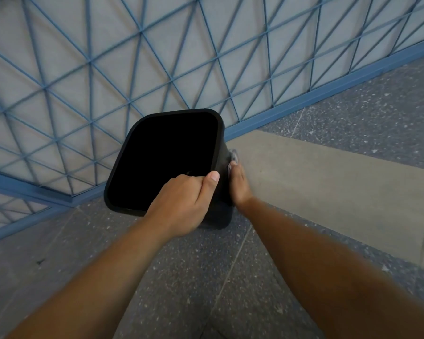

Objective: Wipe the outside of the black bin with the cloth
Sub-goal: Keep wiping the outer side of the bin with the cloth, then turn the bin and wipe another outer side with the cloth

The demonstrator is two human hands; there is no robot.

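Down on the speckled floor [206, 277], the black bin [164, 160] stands close to the blue lattice wall [108, 57], mouth up. Left hand [181, 201] grips the near rim, fingers hooked inside and thumb over the edge, likely to steady the bin against the rubbing. Right hand [238, 184] is pressed to the bin's right outer side; a scrap of pale cloth [233, 155] shows past its fingertips, so it seems to hold the cloth flat there, though how the fingers lie on it is hidden. Only the right side is being worked.
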